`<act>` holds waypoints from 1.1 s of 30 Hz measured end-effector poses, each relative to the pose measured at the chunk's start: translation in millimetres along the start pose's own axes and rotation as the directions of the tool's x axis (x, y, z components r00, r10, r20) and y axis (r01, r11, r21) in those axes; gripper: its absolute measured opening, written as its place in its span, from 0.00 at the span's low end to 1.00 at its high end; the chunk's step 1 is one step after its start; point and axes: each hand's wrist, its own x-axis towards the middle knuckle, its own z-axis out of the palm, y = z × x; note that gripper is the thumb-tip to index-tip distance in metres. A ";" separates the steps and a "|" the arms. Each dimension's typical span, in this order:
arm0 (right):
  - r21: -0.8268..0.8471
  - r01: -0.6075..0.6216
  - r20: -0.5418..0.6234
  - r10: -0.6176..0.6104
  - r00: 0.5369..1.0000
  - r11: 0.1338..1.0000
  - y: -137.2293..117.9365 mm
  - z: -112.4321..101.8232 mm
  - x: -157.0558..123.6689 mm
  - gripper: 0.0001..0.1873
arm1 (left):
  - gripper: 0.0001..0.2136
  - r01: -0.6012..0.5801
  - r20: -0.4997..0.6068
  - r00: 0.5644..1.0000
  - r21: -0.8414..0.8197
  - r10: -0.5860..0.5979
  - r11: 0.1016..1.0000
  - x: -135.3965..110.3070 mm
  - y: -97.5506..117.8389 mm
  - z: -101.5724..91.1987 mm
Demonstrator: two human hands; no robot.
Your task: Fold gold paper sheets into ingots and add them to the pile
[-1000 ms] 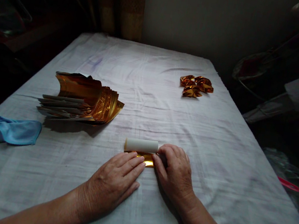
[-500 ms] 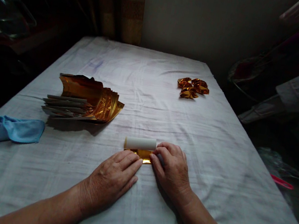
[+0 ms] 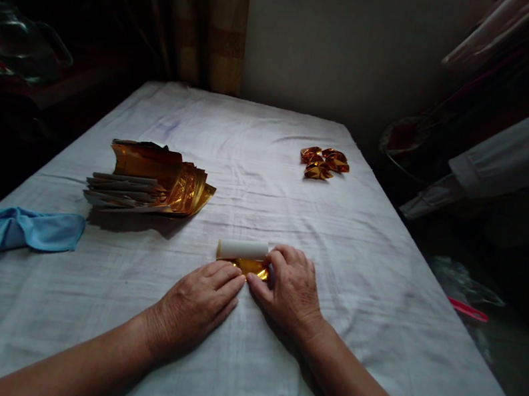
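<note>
A sheet of gold foil paper (image 3: 251, 267) lies in front of me, its far part curled over into a white-backed roll (image 3: 241, 249). My left hand (image 3: 198, 305) rests flat, fingers stretched out together, with its fingertips on the near left edge of the foil. At the right end, my right hand (image 3: 292, 290) grips the foil paper: the fingers bend over the roll and the thumb presses the near edge, close to the left fingertips. The right fingers hide that end of the sheet.
A fanned stack of gold foil paper (image 3: 143, 195) stands at left, beyond a blue cloth (image 3: 9, 233). Several folded gold foil pieces (image 3: 324, 163) sit at the far right of the white-sheeted table (image 3: 228, 172). Clothes (image 3: 519, 159) hang at right; a glass jug (image 3: 21, 46) stands at far left.
My right thumb has slid left along the foil's near edge towards the left fingertips. The left hand stays on the foil. The whole view has shifted slightly.
</note>
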 end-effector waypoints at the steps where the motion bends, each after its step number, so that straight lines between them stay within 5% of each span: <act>1: 0.010 0.010 0.002 -0.010 1.000 1.000 2.0 0.1 -0.5 0.13 | 0.13 -0.004 0.002 1.000 -0.002 0.004 1.000 -0.2 -0.3 0.3; 11: 0.224 0.149 0.036 -0.161 0.986 0.963 45.5 1.9 -3.6 0.07 | 0.11 -0.022 0.059 0.998 -0.018 0.023 1.000 2.3 -0.3 -4.5; 17: 0.137 0.262 -0.114 -0.247 0.962 0.955 33.1 0.4 -9.8 0.18 | 0.11 -0.003 0.064 0.998 -0.016 0.004 1.000 4.2 1.5 -4.7; 20: 0.083 0.332 0.001 -0.333 0.943 0.940 15.9 -2.2 -18.4 0.20 | 0.13 0.003 0.058 0.998 -0.004 -0.003 1.000 4.5 1.6 -3.0; 25: 0.024 0.290 0.257 -0.287 0.923 0.957 6.0 -7.6 -25.9 0.25 | 0.14 -0.017 0.013 1.000 0.035 0.016 0.999 -4.5 -1.0 -2.8; 33: 0.027 0.269 0.303 -0.264 0.916 0.963 8.6 -11.5 -25.7 0.27 | 0.15 -0.002 -0.015 1.000 0.145 0.004 0.989 -33.1 -12.5 -16.9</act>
